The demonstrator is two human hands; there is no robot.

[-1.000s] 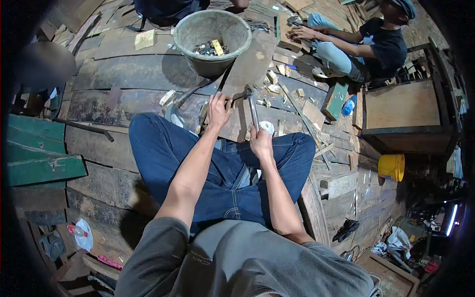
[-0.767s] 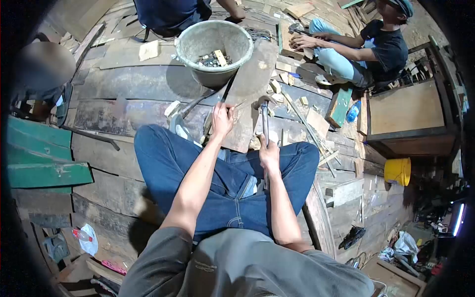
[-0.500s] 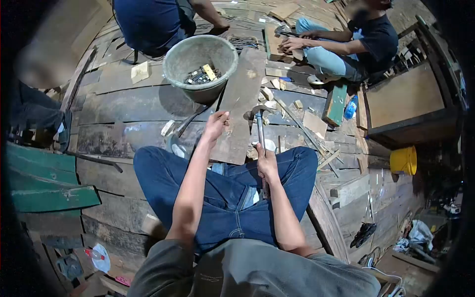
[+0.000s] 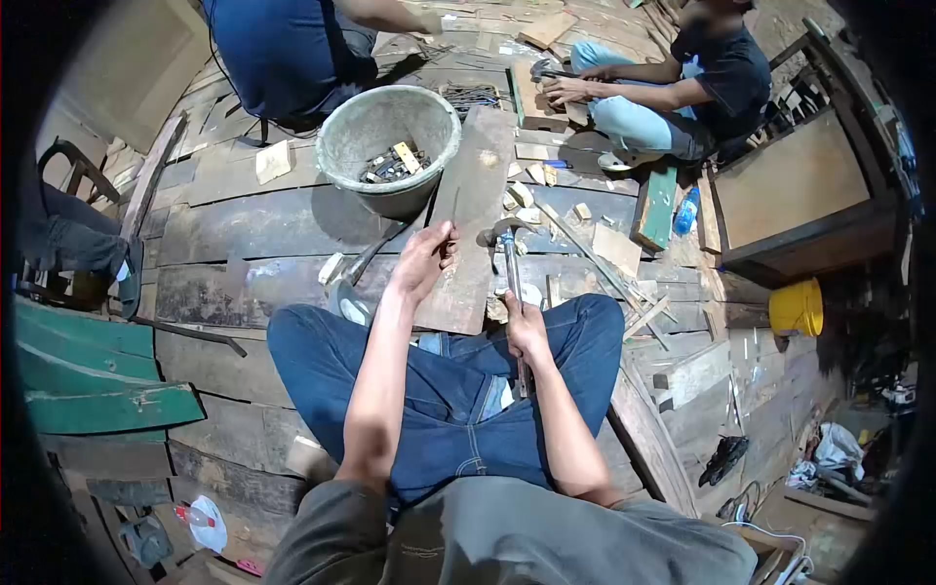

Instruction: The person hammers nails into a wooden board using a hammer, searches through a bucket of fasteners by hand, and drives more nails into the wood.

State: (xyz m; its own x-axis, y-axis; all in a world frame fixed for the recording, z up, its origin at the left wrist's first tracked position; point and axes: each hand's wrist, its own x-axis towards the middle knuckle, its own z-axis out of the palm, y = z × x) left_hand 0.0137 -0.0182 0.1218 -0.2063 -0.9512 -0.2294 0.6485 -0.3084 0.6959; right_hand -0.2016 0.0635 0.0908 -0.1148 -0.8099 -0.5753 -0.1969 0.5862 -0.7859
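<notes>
My right hand [image 4: 527,331] is closed round the handle of a claw hammer [image 4: 512,261], whose head points away from me beside the wooden board [image 4: 475,185]. Over that board, my left hand [image 4: 424,261] is closed, thumb and finger pinched on a thin nail [image 4: 456,202] that sticks up from the fingertips. The board lies lengthwise before my crossed legs. To its left stands a grey bucket [image 4: 336,146] with small dark pieces and a yellow block [image 4: 407,157] inside.
Wood offcuts [image 4: 523,195] and thin strips lie right of the board. One person [image 4: 283,58] sits beyond the bucket; another [image 4: 712,83] holds a hammer at the upper right. A wooden cabinet [image 4: 795,185] and yellow bucket [image 4: 797,307] stand right, green planks [image 4: 107,400] left.
My view has shifted slightly. My left hand has turned a little, still pinching the nail, while the hammer stays in my right hand. The person beyond the bucket has moved an arm.
</notes>
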